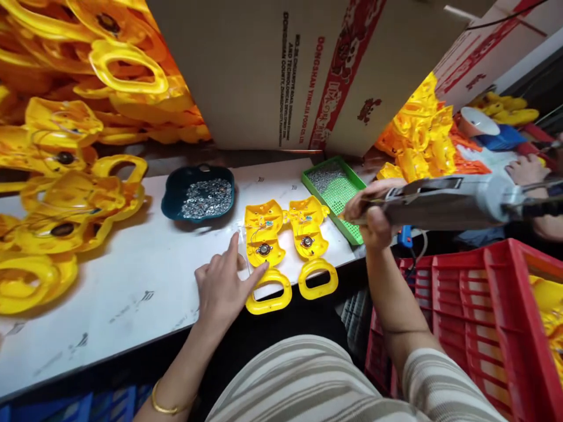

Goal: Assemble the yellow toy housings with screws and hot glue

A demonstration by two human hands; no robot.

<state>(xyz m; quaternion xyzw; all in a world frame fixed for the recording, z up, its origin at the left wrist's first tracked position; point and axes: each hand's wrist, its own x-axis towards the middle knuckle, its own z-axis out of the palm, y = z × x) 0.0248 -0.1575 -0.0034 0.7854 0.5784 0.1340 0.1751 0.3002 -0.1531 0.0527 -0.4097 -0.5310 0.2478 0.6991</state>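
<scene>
Two yellow plastic shell halves with handle loops lie side by side at the table's front edge. My left hand (226, 280) is open beside the left shell (259, 249), its thumb at the handle loop and its index finger near the shell's side. A round metal part and thin wires sit inside it. The right shell (307, 240) has a similar round part. My right hand (372, 214) is wrapped round a grey electric screwdriver (448, 202), held above the green basket's right side. Its tip is hard to make out.
A dark bowl of small screws (197, 196) and a green perforated basket (329, 187) with screws stand behind the shells. Yellow shells (79, 205) are heaped at left. Cardboard boxes (246, 70) stand behind. A red crate (475, 310) is at right, and another person's hand (528, 170) beyond.
</scene>
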